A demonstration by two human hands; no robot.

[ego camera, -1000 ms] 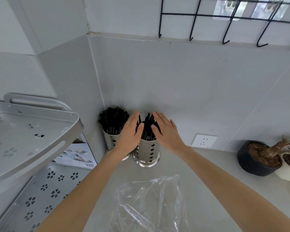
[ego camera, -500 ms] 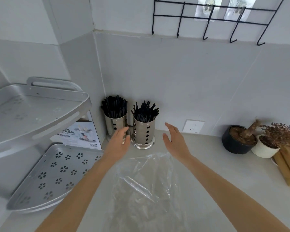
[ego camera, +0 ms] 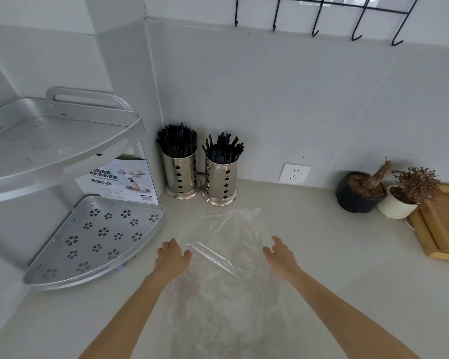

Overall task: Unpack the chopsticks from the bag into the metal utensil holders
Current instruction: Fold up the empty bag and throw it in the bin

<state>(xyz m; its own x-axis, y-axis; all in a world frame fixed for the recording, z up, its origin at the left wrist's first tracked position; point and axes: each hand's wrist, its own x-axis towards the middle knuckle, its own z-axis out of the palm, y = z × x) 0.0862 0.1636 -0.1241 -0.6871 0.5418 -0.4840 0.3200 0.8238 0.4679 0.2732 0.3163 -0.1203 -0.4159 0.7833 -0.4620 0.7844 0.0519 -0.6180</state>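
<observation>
Two shiny metal utensil holders stand side by side in the counter's back corner, the left holder [ego camera: 181,174] and the right holder [ego camera: 220,180]. Each is packed with upright black chopsticks, the left bundle [ego camera: 177,140] and the right bundle [ego camera: 223,149]. A clear plastic bag [ego camera: 226,270] lies flat and crumpled on the counter in front of them, and I see no chopsticks in it. My left hand [ego camera: 172,257] hovers at the bag's left edge and my right hand [ego camera: 280,255] at its right edge. Both hold nothing, fingers loosely apart.
A grey two-tier corner rack [ego camera: 94,242] with a printed box [ego camera: 119,180] behind it fills the left. A wall socket [ego camera: 294,173] is behind the counter. Two potted dry plants [ego camera: 358,193] and a wooden board [ego camera: 441,224] sit at the right. Black wall hooks [ego camera: 314,19] hang above.
Both hands have left the chopsticks in the right holder and drawn back toward me, down to the sides of the bag. The view has pulled back too.
</observation>
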